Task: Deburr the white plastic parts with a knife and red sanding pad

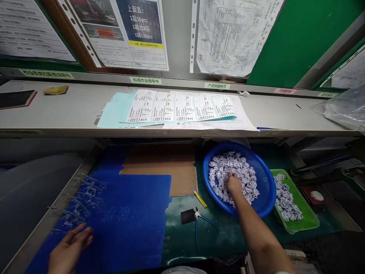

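My left hand is low on the left over a blue sheet, its fingers loosely bent and apart, with no object visible in them. Just beyond its fingertips lie several clear plastic pieces with thin branching arms, along the sheet's left edge. On the right, my right hand reaches into a round blue basket of small white plastic parts. Its fingers are drawn together at the pile; whatever is between the fingertips is hidden.
Blue-handled cutters, a small black piece and a yellow utility knife lie on the green mat between the hands. A green tray of white parts adjoins the basket. Cardboard lies behind, under a shelf holding papers.
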### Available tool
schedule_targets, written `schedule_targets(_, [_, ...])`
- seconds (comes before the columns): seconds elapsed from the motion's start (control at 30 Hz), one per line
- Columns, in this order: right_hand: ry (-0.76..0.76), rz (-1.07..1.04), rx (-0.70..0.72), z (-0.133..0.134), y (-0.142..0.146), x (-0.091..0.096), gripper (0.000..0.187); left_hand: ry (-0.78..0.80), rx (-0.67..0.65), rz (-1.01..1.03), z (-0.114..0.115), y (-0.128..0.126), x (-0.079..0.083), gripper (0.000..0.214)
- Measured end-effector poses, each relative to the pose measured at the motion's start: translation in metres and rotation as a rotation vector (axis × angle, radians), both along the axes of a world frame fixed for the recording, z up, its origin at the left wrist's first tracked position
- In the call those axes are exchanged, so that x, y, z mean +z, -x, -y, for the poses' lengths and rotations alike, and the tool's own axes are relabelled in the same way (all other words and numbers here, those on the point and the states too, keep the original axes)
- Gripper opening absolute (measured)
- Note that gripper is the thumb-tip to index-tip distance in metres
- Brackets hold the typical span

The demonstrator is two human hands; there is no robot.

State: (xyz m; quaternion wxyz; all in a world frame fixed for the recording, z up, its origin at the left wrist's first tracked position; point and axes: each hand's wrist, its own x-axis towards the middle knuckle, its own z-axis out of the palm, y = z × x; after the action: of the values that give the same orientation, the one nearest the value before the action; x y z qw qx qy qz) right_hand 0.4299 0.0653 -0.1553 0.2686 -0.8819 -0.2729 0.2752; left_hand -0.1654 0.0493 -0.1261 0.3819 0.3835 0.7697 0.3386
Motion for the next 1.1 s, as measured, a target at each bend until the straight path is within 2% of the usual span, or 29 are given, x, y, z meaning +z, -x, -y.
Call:
schedule_targets(0.07, [-0.012,-0.064,0.004,-0.011,-0.008,0.000,0.037,0.053,0.092,0.035,0.011,-0.037,0.002,0.045])
schedule_targets(0.1, [-0.028,-0.106,0.002,-0.013,-0.011,0.003,0.037,0.068,0.075,0.065,0.015,-0.057,0.005,0.049])
schedule_targets(0.17, [-0.084,-0.214,0.003,-0.011,-0.012,0.013,0.037,0.091,-0.015,0.113,0.022,-0.100,0.013,0.056])
schedule_targets(0.23, [-0.168,-0.363,0.025,0.000,-0.001,0.027,0.040,0.085,-0.160,0.176,0.028,-0.142,0.026,0.059])
schedule_targets(0.3, [-0.255,-0.553,0.084,0.019,0.030,0.042,0.049,0.010,-0.350,0.230,0.032,-0.181,0.042,0.065])
schedule_targets(0.37, [-0.314,-0.770,0.183,0.044,0.076,0.054,0.060,-0.149,-0.534,0.237,0.033,-0.213,0.060,0.062])
schedule_targets(0.47, [-0.339,-1.045,0.329,0.084,0.153,0.065,0.066,-0.224,-0.843,0.286,0.032,-0.239,0.083,0.058])
schedule_targets(0.53, [-0.345,-1.123,0.368,0.100,0.191,0.067,0.070,-0.206,-0.918,0.359,0.030,-0.242,0.089,0.052])
schedule_targets(0.63, [-0.297,-1.075,0.405,0.095,0.210,0.056,0.076,-0.170,-0.853,0.518,0.032,-0.232,0.089,0.047])
schedule_targets(0.7, [-0.221,-0.920,0.409,0.076,0.202,0.040,0.074,-0.135,-0.736,0.670,0.037,-0.224,0.089,0.047])
schedule_targets(0.77, [-0.126,-0.688,0.386,0.054,0.184,0.020,0.059,-0.089,-0.601,0.825,0.043,-0.217,0.093,0.048])
schedule_targets(0.83, [-0.022,-0.453,0.374,0.037,0.167,0.001,0.043,-0.069,-0.499,0.934,0.048,-0.210,0.102,0.055])
schedule_targets(0.9, [0.072,-0.280,0.417,0.029,0.155,-0.015,0.038,-0.087,-0.443,1.000,0.052,-0.204,0.115,0.061])
schedule_targets(1.0, [0.156,-0.132,0.550,0.028,0.148,-0.027,0.034,-0.161,-0.397,1.058,0.055,-0.193,0.131,0.060])
schedule_targets(1.1, [0.179,-0.057,0.673,0.024,0.149,-0.025,0.031,-0.232,-0.350,1.120,0.057,-0.183,0.141,0.056])
